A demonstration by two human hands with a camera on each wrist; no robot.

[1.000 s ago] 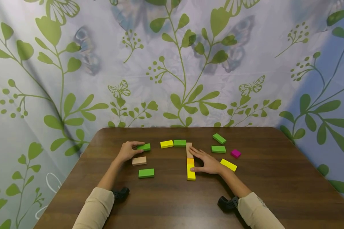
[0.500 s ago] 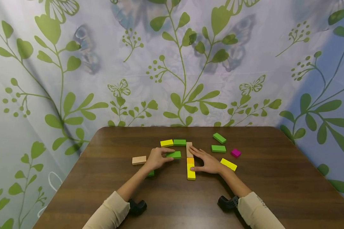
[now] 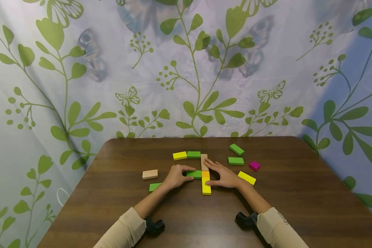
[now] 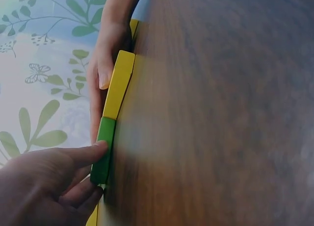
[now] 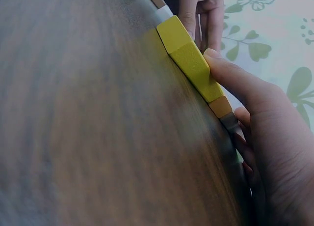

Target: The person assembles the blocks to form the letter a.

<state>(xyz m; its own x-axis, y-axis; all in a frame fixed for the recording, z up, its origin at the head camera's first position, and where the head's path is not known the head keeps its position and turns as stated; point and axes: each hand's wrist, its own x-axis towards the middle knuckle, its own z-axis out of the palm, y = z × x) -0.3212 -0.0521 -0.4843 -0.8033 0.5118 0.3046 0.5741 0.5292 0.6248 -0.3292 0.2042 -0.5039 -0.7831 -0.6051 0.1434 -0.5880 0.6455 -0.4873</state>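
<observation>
My left hand [image 3: 175, 177] pinches a green block [image 3: 194, 175] between thumb and fingers. That block's right end meets a column of blocks, level with the small orange block [image 3: 205, 174]. In the left wrist view, the green block [image 4: 102, 162] lines up just below the yellow block [image 4: 119, 83]. My right hand [image 3: 225, 176] lies along the column's right side with fingers spread. Its thumb touches the near yellow block [image 3: 206, 188], and its fingertips rest on the plain wooden block [image 3: 204, 160] at the far end.
Yellow [image 3: 179, 156] and green [image 3: 193, 155] blocks extend left from the column's far end. Left lie a plain wooden block [image 3: 150, 174] and a partly covered green block [image 3: 155, 187]. Two green blocks, a magenta block [image 3: 254, 165] and a yellow block [image 3: 247, 177] lie right.
My left hand has carried the green block from the left side rightward and toward me, up against the column. The right hand has stayed in place.
</observation>
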